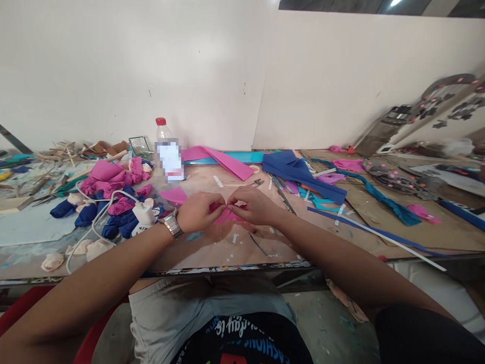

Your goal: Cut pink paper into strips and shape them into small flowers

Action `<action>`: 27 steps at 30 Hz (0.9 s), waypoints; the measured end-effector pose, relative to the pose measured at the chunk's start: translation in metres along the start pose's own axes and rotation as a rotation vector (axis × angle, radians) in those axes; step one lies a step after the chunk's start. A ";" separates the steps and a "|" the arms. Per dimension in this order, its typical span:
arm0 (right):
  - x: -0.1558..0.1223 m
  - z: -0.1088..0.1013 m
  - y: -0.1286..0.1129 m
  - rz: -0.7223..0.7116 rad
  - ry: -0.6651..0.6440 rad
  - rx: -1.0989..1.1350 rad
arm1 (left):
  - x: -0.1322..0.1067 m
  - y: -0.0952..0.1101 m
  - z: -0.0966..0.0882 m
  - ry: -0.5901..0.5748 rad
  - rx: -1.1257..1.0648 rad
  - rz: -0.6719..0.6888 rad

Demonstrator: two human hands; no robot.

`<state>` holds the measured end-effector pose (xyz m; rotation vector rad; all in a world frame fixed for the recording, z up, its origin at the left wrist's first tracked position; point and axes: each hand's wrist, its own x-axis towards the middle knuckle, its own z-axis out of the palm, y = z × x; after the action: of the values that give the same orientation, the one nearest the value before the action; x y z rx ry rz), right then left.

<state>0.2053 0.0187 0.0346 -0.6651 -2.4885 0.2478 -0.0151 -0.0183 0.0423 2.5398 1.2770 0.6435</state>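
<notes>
Between my two hands, just above the table, is a small piece of pink crepe-like paper (pixel 226 216). My left hand (pixel 197 212), with a metal watch at the wrist, pinches its left side. Opposite it, my right hand (pixel 254 205) pinches the right side, and the fingertips of both hands nearly meet at the paper's upper edge. Part of the paper is hidden behind the fingers. Another pink piece (pixel 174 195) lies flat just beyond my left hand. Small scissors (pixel 257 182) rest on the table past my right hand.
Pink, navy and cream paper flowers (pixel 109 184) pile up at left, with a white charger (pixel 144 213) and cable. A phone (pixel 170 161) leans on a red-capped bottle (pixel 161 129). Folded navy paper (pixel 299 172) and a long white strip (pixel 394 241) lie at right.
</notes>
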 end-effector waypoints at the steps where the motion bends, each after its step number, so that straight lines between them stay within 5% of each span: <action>1: 0.000 0.000 0.000 -0.003 0.001 0.011 | 0.000 0.000 0.001 0.004 -0.001 0.005; 9: -0.001 -0.001 -0.002 0.090 -0.017 0.134 | 0.000 -0.007 0.006 -0.001 0.076 0.168; 27: -0.001 -0.010 0.009 0.054 -0.174 -0.034 | 0.004 -0.009 0.002 -0.030 0.017 0.007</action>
<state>0.2156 0.0265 0.0401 -0.7551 -2.6473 0.2955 -0.0186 -0.0090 0.0384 2.5584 1.2699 0.5962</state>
